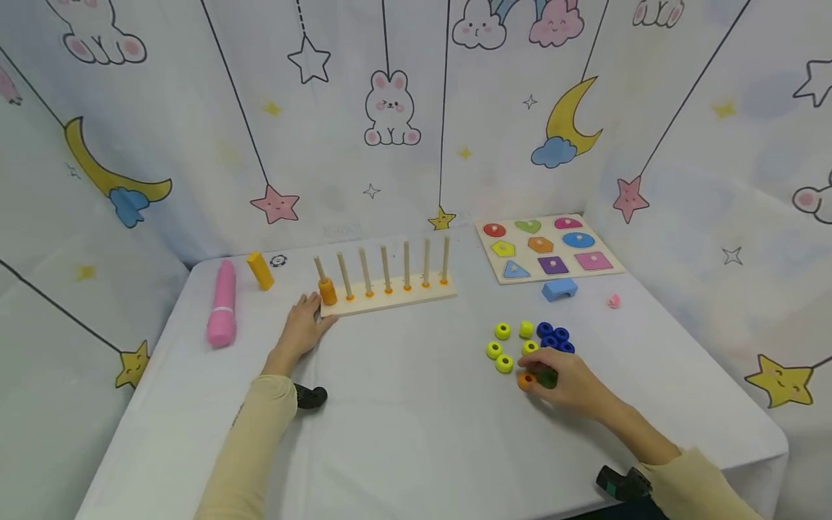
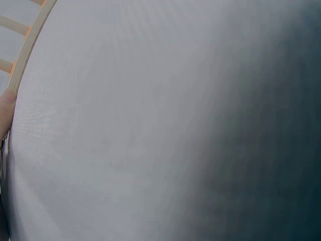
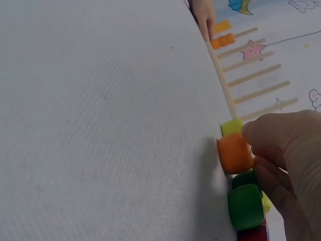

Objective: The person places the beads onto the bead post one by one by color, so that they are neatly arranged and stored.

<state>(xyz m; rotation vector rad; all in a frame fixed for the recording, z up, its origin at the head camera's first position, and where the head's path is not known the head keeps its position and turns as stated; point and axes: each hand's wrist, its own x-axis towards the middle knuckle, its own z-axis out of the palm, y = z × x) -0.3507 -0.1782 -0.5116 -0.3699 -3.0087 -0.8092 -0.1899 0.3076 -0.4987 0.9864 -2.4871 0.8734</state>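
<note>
Pegboard [image 1: 390, 298], wood, 7 pegs: set toward back of white table [image 1: 403, 404]; far-L peg threaded w/ stacked orange beads [image 1: 328, 292]. L. hand [image 1: 299, 328]: laid at pegboard's L end, fingers fairly straight, thumb spread apart & rested on front edge. R. hand [image 1: 572, 379]: single orange bead [image 1: 524, 383] pinched betw. thumb & fingertip, R-front of pegboard; whether lifted, can't tell. Green beads [image 3: 247, 207]: partly covered by R. hand. Yellow beads [image 1: 503, 363], blue beads [image 1: 544, 329]: grouped just beyond. Shape puzzle [image 1: 535, 271]: placed back R, blue block [image 1: 559, 289] adj.
</note>
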